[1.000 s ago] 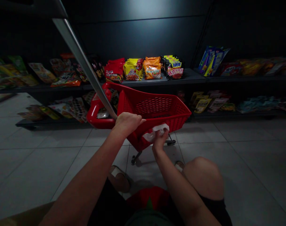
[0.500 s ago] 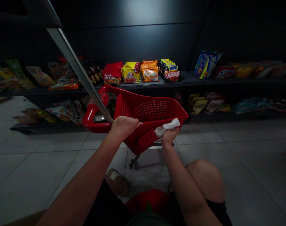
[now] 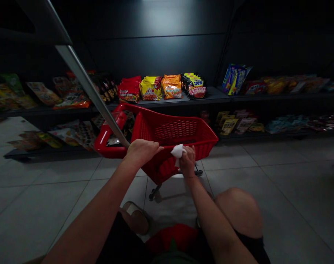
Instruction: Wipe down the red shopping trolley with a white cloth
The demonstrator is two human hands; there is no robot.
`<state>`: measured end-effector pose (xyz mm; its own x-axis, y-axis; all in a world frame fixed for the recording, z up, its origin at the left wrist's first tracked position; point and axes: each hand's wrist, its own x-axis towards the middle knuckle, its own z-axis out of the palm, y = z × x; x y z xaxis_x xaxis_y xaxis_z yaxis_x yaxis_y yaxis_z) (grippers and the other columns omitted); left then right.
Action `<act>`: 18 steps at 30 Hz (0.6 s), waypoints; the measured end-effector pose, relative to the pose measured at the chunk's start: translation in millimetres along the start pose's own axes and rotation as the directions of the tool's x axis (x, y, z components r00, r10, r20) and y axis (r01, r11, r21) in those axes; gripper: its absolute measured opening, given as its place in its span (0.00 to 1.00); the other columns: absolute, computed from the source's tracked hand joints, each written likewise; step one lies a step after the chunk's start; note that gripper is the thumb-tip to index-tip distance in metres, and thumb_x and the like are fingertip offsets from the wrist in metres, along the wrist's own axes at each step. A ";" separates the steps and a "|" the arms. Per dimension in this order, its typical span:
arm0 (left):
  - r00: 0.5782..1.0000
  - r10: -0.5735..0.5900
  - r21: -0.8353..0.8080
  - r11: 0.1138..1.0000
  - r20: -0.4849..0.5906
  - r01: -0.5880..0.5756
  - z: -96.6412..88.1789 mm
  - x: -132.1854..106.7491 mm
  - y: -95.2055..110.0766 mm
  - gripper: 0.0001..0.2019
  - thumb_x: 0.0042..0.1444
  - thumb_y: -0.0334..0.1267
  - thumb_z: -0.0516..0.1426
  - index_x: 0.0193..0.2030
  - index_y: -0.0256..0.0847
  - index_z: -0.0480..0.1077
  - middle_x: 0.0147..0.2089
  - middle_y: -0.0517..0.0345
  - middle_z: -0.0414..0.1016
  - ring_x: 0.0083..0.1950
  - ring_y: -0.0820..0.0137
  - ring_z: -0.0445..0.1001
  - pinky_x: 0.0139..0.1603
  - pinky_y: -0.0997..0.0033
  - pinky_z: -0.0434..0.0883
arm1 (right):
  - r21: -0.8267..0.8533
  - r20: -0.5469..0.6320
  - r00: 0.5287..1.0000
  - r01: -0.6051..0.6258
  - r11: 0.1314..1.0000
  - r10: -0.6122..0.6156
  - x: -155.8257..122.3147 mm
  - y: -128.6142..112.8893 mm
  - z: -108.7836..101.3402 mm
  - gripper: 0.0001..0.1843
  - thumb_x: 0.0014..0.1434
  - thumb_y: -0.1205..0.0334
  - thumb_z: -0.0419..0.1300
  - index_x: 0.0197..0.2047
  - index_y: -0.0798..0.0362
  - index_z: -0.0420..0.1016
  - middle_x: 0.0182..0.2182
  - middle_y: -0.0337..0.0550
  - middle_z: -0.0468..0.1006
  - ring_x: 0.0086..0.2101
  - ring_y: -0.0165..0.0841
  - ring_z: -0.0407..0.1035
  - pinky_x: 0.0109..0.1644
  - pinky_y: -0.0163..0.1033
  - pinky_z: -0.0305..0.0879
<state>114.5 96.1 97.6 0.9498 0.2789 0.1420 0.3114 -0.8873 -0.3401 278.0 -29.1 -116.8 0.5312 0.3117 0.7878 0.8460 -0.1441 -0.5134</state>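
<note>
A red plastic shopping cart stands on the tiled floor in front of me, tipped slightly. My left hand is closed over its near rim, where the long silver handle bar meets the basket. My right hand grips a crumpled white cloth and presses it against the cart's near rim. My knee is raised at the lower right.
Dark shelves along the back wall hold rows of snack and noodle packets, with more on a lower shelf and at the left. My sandalled foot rests on the floor tiles below the cart.
My right hand with the cloth went up and to the right along the rim, then came back left towards my left hand. The left hand kept its hold.
</note>
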 end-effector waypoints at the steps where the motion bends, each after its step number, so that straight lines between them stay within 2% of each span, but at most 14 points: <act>1: 1.000 0.007 0.000 1.000 -0.002 -0.007 0.7 -0.8 -1.4 0.25 0.68 0.53 0.45 0.38 0.41 0.78 0.32 0.47 0.82 0.35 0.53 0.82 0.32 0.64 0.69 | -0.038 -0.092 0.992 -0.090 0.995 0.086 11.2 14.0 -11.3 0.12 0.62 0.62 0.54 0.48 0.49 0.75 0.52 0.50 0.73 0.58 0.41 0.62 0.68 0.61 0.50; 3: 1.000 0.022 -0.003 1.000 -0.001 -0.022 2.9 -1.4 -4.1 0.24 0.68 0.52 0.45 0.37 0.41 0.78 0.33 0.47 0.82 0.35 0.54 0.82 0.32 0.64 0.70 | -0.078 -0.258 0.937 -0.265 0.961 0.237 27.9 25.4 -29.7 0.17 0.62 0.61 0.52 0.53 0.53 0.73 0.53 0.55 0.72 0.57 0.43 0.62 0.65 0.61 0.54; 4: 1.000 0.029 -0.008 1.000 0.001 -0.029 4.0 -1.3 -5.2 0.24 0.68 0.52 0.45 0.38 0.41 0.78 0.33 0.47 0.82 0.35 0.54 0.82 0.32 0.64 0.70 | -0.091 -0.279 0.923 -0.299 0.950 0.264 33.5 21.3 -35.1 0.19 0.62 0.62 0.52 0.54 0.55 0.72 0.53 0.56 0.71 0.57 0.44 0.62 0.65 0.61 0.55; 5: 1.000 0.030 -0.014 0.999 0.002 -0.030 5.0 -0.9 -5.9 0.24 0.68 0.52 0.45 0.38 0.41 0.78 0.33 0.47 0.82 0.35 0.54 0.82 0.32 0.64 0.70 | -0.103 -0.239 0.939 -0.277 0.955 0.247 37.6 11.2 -37.4 0.20 0.62 0.63 0.51 0.55 0.55 0.72 0.52 0.56 0.71 0.56 0.44 0.62 0.65 0.61 0.55; 7: 1.000 0.017 -0.024 1.000 0.005 -0.017 6.0 -0.1 -6.8 0.25 0.68 0.53 0.45 0.39 0.41 0.78 0.34 0.46 0.82 0.36 0.54 0.82 0.32 0.64 0.69 | -0.107 0.000 0.996 -0.088 0.990 0.088 43.4 -21.4 -32.9 0.20 0.62 0.66 0.51 0.56 0.52 0.72 0.52 0.52 0.72 0.56 0.42 0.62 0.68 0.59 0.50; 8: 1.000 0.011 -0.029 1.000 0.010 -0.011 6.1 -0.1 -7.2 0.25 0.68 0.54 0.45 0.39 0.41 0.79 0.35 0.45 0.83 0.36 0.54 0.82 0.33 0.64 0.69 | -0.081 0.151 0.988 0.033 0.996 -0.020 46.1 -39.5 -27.7 0.21 0.62 0.67 0.51 0.57 0.50 0.71 0.53 0.49 0.73 0.56 0.40 0.63 0.70 0.56 0.47; 10: 1.000 0.002 -0.040 0.999 0.019 -0.001 5.8 -1.5 -8.9 0.26 0.68 0.54 0.44 0.40 0.41 0.79 0.37 0.44 0.83 0.38 0.54 0.82 0.33 0.65 0.69 | -0.040 0.349 0.923 0.190 0.981 -0.164 53.0 -66.9 -17.4 0.21 0.64 0.68 0.52 0.59 0.49 0.70 0.54 0.47 0.72 0.56 0.37 0.63 0.71 0.51 0.46; 11: 1.000 -0.003 -0.044 0.999 0.025 0.004 5.5 -3.1 -10.4 0.26 0.68 0.54 0.44 0.41 0.41 0.79 0.37 0.44 0.83 0.38 0.54 0.82 0.33 0.65 0.69 | -0.032 0.411 0.888 0.240 0.970 -0.206 57.7 -72.4 -15.0 0.21 0.64 0.68 0.53 0.59 0.49 0.70 0.53 0.47 0.73 0.55 0.37 0.64 0.71 0.50 0.46; 12: 0.999 -0.007 -0.045 0.999 0.034 0.009 5.3 -5.1 -12.4 0.26 0.68 0.54 0.44 0.40 0.41 0.79 0.37 0.44 0.83 0.38 0.54 0.82 0.33 0.65 0.69 | -0.034 0.458 0.859 0.275 0.961 -0.230 63.1 -71.1 -15.7 0.19 0.64 0.68 0.54 0.58 0.49 0.70 0.50 0.46 0.74 0.52 0.36 0.65 0.71 0.49 0.46; 14: 0.999 -0.015 -0.029 0.999 0.047 0.017 5.2 -10.3 -17.7 0.27 0.68 0.55 0.44 0.40 0.42 0.79 0.36 0.45 0.83 0.37 0.55 0.82 0.33 0.66 0.68 | -0.052 0.530 0.813 0.314 0.948 -0.240 74.8 -49.3 -28.4 0.15 0.62 0.69 0.57 0.52 0.49 0.73 0.42 0.43 0.75 0.46 0.35 0.67 0.70 0.50 0.46; 16: 0.999 0.002 -0.007 1.000 0.054 -0.001 5.5 -15.9 -23.8 0.26 0.68 0.55 0.44 0.39 0.43 0.78 0.37 0.46 0.83 0.37 0.55 0.81 0.32 0.66 0.68 | -0.094 0.565 0.799 0.308 0.947 -0.204 85.6 -9.5 -55.2 0.11 0.60 0.70 0.60 0.45 0.49 0.75 0.37 0.40 0.75 0.41 0.34 0.67 0.69 0.51 0.46; 18: 0.998 0.022 0.002 1.000 0.052 -0.023 6.3 -20.6 -29.7 0.25 0.68 0.54 0.44 0.39 0.43 0.77 0.38 0.46 0.83 0.38 0.55 0.81 0.32 0.67 0.67 | -0.154 0.563 0.812 0.285 0.946 -0.153 93.0 34.7 -90.5 0.08 0.58 0.68 0.63 0.41 0.49 0.75 0.34 0.38 0.75 0.40 0.34 0.67 0.68 0.52 0.46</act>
<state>85.9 119.1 98.9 0.9569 0.2776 0.0859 0.2899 -0.8925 -0.3455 360.9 -90.1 -30.6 0.2758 0.8037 0.5272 0.9589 -0.1923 -0.2085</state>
